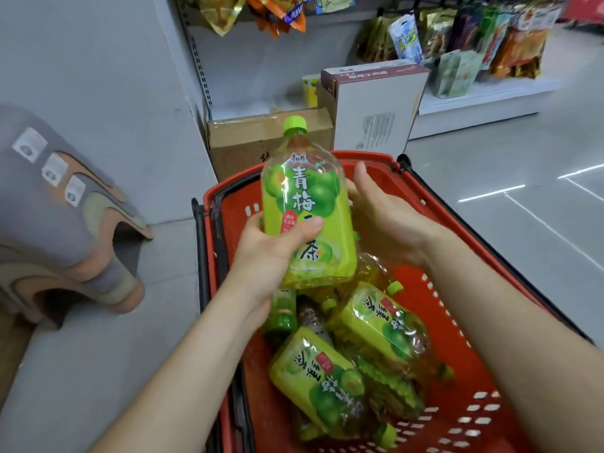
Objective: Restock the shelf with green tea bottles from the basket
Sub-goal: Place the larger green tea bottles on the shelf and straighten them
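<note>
above the red plastic basket [369,156], the left hand [269,256] grips an upright, clear green-labelled tea bottle [307,204] by its lower half — the right hand [384,217] lies relaxed, flat against its side. more such bottles [376,322] lie inside the basket.

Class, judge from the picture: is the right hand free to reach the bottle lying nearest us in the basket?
Probably yes: the right hand only rests against the held bottle, which the left hand grips, and nothing covers that near bottle.
</note>
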Action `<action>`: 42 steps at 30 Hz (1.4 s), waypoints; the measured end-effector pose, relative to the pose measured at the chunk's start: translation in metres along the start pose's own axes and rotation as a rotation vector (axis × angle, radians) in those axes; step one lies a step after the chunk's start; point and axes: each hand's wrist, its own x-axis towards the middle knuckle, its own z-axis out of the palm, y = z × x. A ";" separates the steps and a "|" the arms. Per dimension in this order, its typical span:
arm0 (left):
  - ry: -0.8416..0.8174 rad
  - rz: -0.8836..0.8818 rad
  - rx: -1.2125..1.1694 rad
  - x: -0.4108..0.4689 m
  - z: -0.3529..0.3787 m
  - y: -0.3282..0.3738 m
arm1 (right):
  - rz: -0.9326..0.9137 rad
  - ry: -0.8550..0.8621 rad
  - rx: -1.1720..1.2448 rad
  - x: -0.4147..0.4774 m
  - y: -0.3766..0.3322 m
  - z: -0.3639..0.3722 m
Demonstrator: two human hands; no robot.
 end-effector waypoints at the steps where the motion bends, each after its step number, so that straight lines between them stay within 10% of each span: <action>1: 0.030 0.033 0.012 -0.004 -0.003 -0.001 | 0.022 0.059 -0.138 -0.005 -0.003 -0.003; 8: 0.026 0.074 0.002 -0.014 -0.003 -0.009 | 0.608 -0.212 -1.419 -0.037 0.052 -0.030; 13: -0.019 0.065 -0.050 -0.017 0.000 -0.012 | 0.651 -0.152 -1.454 -0.033 0.104 -0.024; 34: -0.034 0.014 -0.364 -0.009 -0.028 -0.009 | -0.414 -0.095 -2.088 -0.026 0.039 -0.010; 39: -0.007 0.001 -0.400 -0.006 -0.031 -0.011 | -0.386 -0.456 -2.096 0.006 0.078 -0.003; 42: -0.003 -0.007 -0.411 -0.005 -0.032 -0.013 | -0.256 -0.372 -1.796 0.001 0.090 -0.006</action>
